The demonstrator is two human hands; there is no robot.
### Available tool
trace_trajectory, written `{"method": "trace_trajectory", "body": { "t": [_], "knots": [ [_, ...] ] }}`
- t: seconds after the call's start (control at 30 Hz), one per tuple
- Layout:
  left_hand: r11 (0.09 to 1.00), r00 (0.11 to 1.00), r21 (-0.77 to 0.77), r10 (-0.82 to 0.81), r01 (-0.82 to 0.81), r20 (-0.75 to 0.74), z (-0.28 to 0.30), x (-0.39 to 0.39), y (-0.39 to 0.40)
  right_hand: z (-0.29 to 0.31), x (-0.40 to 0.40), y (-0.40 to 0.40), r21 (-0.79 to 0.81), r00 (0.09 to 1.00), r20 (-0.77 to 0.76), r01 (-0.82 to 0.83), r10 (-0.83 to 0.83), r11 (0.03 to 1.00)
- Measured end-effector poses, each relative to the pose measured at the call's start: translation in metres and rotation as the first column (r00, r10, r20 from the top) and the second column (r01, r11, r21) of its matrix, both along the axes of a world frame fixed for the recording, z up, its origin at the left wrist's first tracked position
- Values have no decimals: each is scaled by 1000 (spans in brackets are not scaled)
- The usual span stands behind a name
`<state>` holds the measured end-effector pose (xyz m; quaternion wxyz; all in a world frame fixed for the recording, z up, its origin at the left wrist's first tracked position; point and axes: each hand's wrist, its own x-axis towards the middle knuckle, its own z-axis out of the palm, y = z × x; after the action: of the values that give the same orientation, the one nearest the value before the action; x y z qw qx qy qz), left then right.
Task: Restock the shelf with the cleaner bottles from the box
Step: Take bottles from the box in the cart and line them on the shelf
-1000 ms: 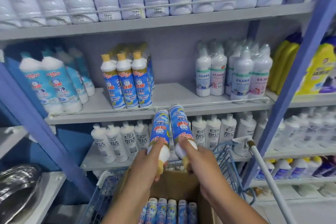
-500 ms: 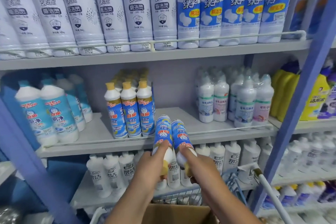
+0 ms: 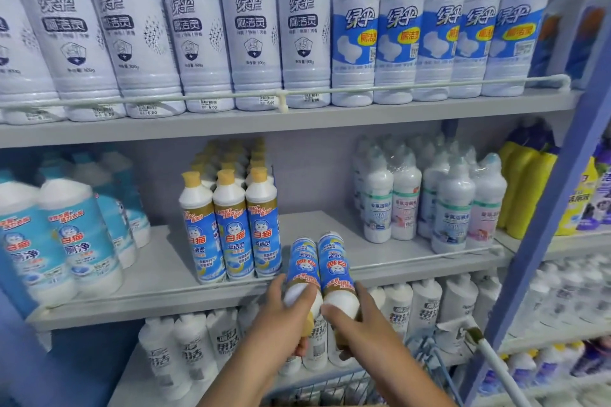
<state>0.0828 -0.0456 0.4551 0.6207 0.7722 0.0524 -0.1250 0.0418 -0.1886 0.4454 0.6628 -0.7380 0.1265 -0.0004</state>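
A: Held bottles?
B: Blue labels, white bodies, yellow caps, like the row mid-frame.
A: Top shelf?
B: White bottles upper left; blue-banded bottles upper right.

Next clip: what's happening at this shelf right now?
A person is restocking cleaner bottles. The left hand grips one blue-labelled bottle and the right hand grips another, both held upside down, bases pointing toward the middle shelf. Neither is on the shelf yet; they hover at its front edge, just right of the matching yellow-capped bottles standing there. The open stretch of shelf beside that group looks like the likely spot.
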Motion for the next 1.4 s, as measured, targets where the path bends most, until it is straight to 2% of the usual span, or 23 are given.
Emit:
{"method": "trace_trajectory", "body": {
  "t": [0.1,0.23,0.43,0.67,0.77,0.9,1.1,1.23,1.3,1.4],
  "knots": [
    [996,995,-37,-77,79,57,-1,-3,4,-3,-4,-3,-28,995,85,-51,53,998],
    [977,973,-54,-198,206,116,-9,-3,14,-9,-3,-11,27,978,181,-106,100,994],
    [975,960,-65,-194,211,203,2,2,16,-4,8,-22,-38,953,269,-131,137,991],
    [972,921,149,-222,182,320,32,20,13,21,25,-31,-110,945,296,-113,141,988],
    [948,911,293,-226,125,344,47,29,14,33,37,-37,-164,943,295,-110,155,980],
    [915,892,402,-216,43,398,75,43,11,56,58,-42,-253,930,337,-57,143,966],
    [748,792,634,-259,-197,552,108,85,-4,89,97,-46,-471,915,383,72,130,879],
    [607,796,763,-339,-223,501,133,109,-20,104,127,-48,-482,933,344,78,107,873],
    [478,784,840,-405,-257,470,144,117,-23,109,140,-51,-505,943,318,76,103,860],
    [192,708,898,-558,-396,432,162,125,-28,115,151,-57,-539,955,276,62,108,840]
  ]
}}
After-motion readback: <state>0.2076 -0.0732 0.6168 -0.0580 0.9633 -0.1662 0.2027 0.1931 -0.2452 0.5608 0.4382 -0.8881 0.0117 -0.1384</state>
